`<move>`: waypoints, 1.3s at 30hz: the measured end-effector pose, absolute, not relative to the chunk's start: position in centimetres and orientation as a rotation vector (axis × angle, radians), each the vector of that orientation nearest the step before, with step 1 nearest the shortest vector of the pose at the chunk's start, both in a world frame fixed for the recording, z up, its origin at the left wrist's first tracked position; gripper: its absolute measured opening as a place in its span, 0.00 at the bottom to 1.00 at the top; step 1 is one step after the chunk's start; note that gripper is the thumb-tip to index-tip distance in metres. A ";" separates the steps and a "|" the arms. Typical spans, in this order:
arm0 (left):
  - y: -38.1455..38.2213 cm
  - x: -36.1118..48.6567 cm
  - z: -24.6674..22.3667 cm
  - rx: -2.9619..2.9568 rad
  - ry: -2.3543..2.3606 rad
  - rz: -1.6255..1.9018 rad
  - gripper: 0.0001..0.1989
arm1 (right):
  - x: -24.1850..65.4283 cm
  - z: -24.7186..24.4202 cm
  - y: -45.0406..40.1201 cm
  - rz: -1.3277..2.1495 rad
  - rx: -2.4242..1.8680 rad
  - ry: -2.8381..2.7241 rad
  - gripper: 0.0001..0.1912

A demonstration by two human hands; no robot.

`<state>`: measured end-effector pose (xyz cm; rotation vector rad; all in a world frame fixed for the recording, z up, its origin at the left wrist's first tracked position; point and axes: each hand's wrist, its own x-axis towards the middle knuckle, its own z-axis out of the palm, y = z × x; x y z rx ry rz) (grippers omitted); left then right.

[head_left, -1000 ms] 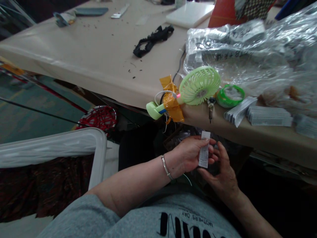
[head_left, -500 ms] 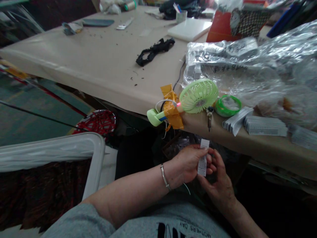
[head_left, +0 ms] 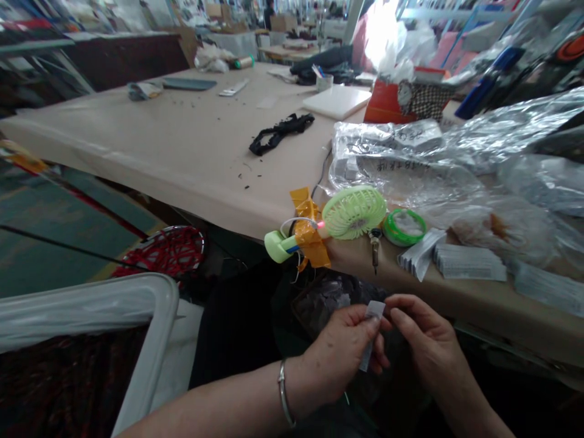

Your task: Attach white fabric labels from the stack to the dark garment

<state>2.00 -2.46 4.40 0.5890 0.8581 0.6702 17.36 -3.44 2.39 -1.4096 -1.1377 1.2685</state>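
My left hand (head_left: 340, 350) is closed on a narrow white printed label (head_left: 375, 310), pinched under the thumb, with its lower end hanging below the fingers. Beside its top edge is my right hand (head_left: 426, 334), thumb and forefinger together near the label's corner; whether anything is between them is too small to tell. Both hands are just off the table's front edge. Above them on the edge lie a green fan (head_left: 353, 213) held by orange tape (head_left: 310, 237), a small pointed tool (head_left: 375, 249), a green round container (head_left: 404, 227) and stacks of labels (head_left: 469, 263).
Clear plastic bags (head_left: 401, 158) cover the table's right side. A black cloth strip (head_left: 280, 134) and a white board (head_left: 336, 100) lie farther back. At lower left stands a white bin (head_left: 171, 304) with dark material; a basket of red strips (head_left: 159, 252) is behind it.
The view has tilted up, showing more of the room behind. My right hand has moved from the label's lower end to its top corner, and the label is now more covered by my left hand.
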 end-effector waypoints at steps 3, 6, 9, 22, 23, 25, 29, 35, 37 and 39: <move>-2.3 2.0 4.5 0.674 0.871 0.680 0.11 | 16.8 2.7 -2.6 1.479 -1.352 -1.025 0.14; -2.1 2.0 4.4 0.737 0.872 0.678 0.12 | 16.1 2.9 -2.2 1.606 -1.318 -0.989 0.14; -1.8 1.9 4.2 0.754 0.863 0.679 0.13 | 15.6 3.2 -1.8 1.664 -1.300 -0.990 0.14; 1.4 0.8 4.6 1.297 1.132 0.860 0.08 | 15.7 4.4 0.3 1.048 -1.504 -1.319 0.11; 1.6 0.8 4.6 1.343 1.148 0.864 0.08 | 15.7 4.4 0.4 1.029 -1.508 -1.332 0.11; 1.9 0.7 4.6 1.431 1.168 0.870 0.09 | 15.6 4.5 0.6 0.991 -1.513 -1.363 0.11; 2.2 0.6 4.4 1.566 1.181 0.871 0.12 | 15.6 4.6 0.8 0.920 -1.517 -1.420 0.11; 2.5 0.5 4.4 1.672 1.194 0.885 0.13 | 15.9 4.4 0.8 0.796 -1.509 -1.507 0.09; 2.6 0.6 4.4 1.685 1.194 0.877 0.12 | 15.9 4.2 0.9 0.770 -1.500 -1.522 0.09; 2.7 0.6 4.3 1.697 1.194 0.866 0.12 | 16.0 4.0 0.9 0.759 -1.494 -1.529 0.09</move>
